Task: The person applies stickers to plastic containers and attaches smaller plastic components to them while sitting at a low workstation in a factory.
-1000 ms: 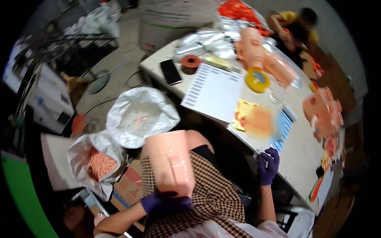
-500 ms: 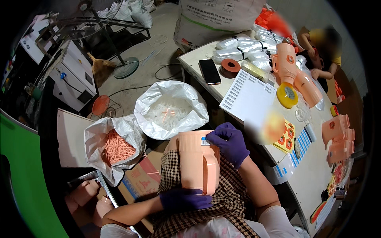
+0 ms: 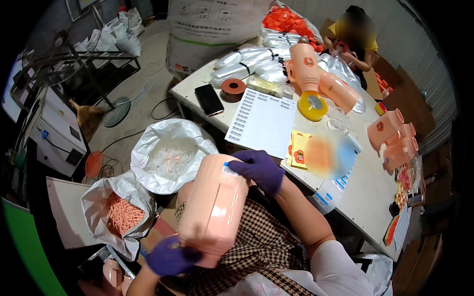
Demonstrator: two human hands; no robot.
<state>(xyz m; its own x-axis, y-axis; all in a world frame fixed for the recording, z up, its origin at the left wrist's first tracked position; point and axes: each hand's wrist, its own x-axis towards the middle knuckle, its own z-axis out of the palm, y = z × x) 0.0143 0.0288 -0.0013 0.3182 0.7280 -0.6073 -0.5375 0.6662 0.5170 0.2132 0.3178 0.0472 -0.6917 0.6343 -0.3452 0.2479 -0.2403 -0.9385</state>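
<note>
A pink plastic jug (image 3: 210,207) lies tilted over my lap, its wide end up and its narrower end toward my left hand. My left hand (image 3: 174,256), in a purple glove, grips that lower end, with some fingers hidden behind it. At the upper right edge my right hand (image 3: 261,171), also gloved in purple, is closed with fingers and thumb against the jug. A small blue-and-white label (image 3: 228,167) shows there, right by those fingertips. Beneath the jug is a brown checked apron (image 3: 261,227).
The white table (image 3: 340,197) at right holds a label sheet (image 3: 261,118), phone (image 3: 209,100), yellow tape roll (image 3: 312,106) and several pink jugs (image 3: 387,129). White sacks of clear rings (image 3: 173,160) and pink strips (image 3: 126,215) stand left. A co-worker (image 3: 353,39) is at the far right.
The jug has tilted, its top leaning right, and come lower and left. My left hand has moved left with its lower end; my right hand stays at the upper edge. The view has turned right.
</note>
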